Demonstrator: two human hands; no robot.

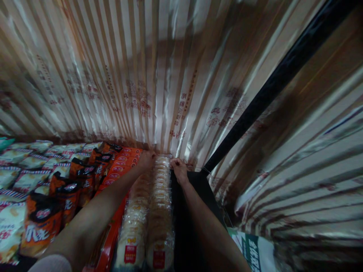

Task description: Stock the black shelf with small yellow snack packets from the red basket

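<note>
Nearest, two rows of clear cracker packs (154, 226) run back along the shelf (185, 230). Orange snack bags (65, 189) lie left. At the rows' far end, left hand (146, 158) and right hand (178, 167) touch the packs, each grip curled narrow; whether either clasps one, I cannot tell.

Rice cracker packs (159, 211) under my fingers: a red label on each, white print too small to read.
Orange-black snack bags (42, 223): large white Chinese characters, blurred.
Orange-red packs (121, 162): red oval logos, unreadable.
Striped foil sheet (170, 75): columns of reddish Chinese characters, illegible.
Green-white carton (255, 253): white characters, cut off.
</note>
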